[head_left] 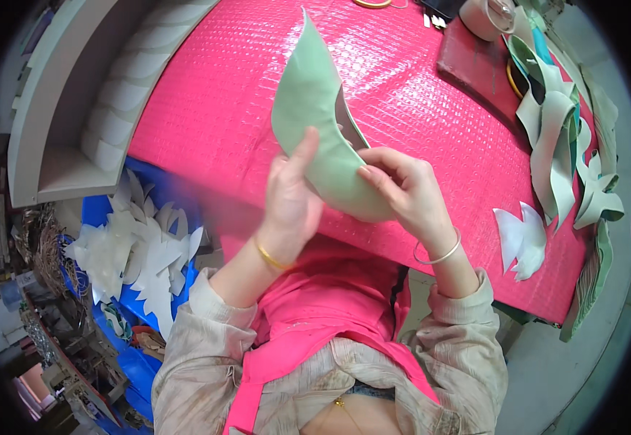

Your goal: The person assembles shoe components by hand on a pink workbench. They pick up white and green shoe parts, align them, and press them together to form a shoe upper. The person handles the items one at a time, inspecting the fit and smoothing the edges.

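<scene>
A pale green shoe upper (307, 98), soft and curved with a pointed tip, is held up over the near part of the table. My left hand (291, 192) grips its lower left side, the thumb lying on the green outer face. On the other side, my right hand (411, 190) pinches the edge of the opening between thumb and fingers. A darker lining shows inside that opening. The left fingers behind the upper are hidden.
Pink plastic sheeting covers the table (207, 123). White pieces (522, 239) and pale green strips (553, 138) lie at the right, near a dark red board (478, 69). A grey rack (69, 109) stands left, above a blue bin (131, 290) with white cut pieces.
</scene>
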Demonstrator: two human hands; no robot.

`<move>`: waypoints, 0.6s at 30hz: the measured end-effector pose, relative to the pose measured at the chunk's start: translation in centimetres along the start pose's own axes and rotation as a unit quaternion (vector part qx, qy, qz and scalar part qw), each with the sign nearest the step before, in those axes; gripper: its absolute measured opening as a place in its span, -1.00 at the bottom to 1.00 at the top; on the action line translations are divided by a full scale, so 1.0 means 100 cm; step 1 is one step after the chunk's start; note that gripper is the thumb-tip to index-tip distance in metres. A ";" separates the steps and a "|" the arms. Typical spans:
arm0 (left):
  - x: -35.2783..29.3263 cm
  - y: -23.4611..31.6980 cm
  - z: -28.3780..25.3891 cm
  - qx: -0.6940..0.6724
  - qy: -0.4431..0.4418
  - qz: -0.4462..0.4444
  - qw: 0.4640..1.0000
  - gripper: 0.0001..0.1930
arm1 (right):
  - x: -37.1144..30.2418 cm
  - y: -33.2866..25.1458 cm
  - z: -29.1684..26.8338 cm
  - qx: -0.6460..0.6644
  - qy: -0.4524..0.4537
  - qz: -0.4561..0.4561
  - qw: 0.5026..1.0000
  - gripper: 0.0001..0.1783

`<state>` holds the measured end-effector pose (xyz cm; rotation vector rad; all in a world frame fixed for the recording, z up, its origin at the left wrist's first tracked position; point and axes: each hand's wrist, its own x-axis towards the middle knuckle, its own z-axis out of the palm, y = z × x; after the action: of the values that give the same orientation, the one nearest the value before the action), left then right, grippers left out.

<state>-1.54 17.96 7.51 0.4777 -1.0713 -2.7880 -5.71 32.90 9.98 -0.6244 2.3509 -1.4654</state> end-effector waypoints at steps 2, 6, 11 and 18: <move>0.000 0.030 0.002 0.056 0.027 0.067 0.996 -0.70 | 0.000 -0.008 0.009 -0.069 0.025 -0.122 0.990 -0.77; 0.007 0.068 -0.016 0.170 0.035 0.163 0.971 -0.78 | 0.000 -0.030 0.022 -0.128 -0.019 -0.150 0.980 -0.82; 0.001 0.048 -0.041 0.106 0.074 0.195 0.972 -0.78 | 0.030 -0.039 0.055 -0.117 -0.109 -0.078 0.984 -0.81; 0.012 0.052 -0.059 0.045 0.112 0.094 0.988 -0.79 | 0.018 -0.026 0.070 -0.147 -0.134 -0.162 0.967 -0.85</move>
<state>-0.74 10.05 6.56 0.6469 -1.1290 -2.4639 -3.42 25.57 9.22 -1.2502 2.3415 -1.0620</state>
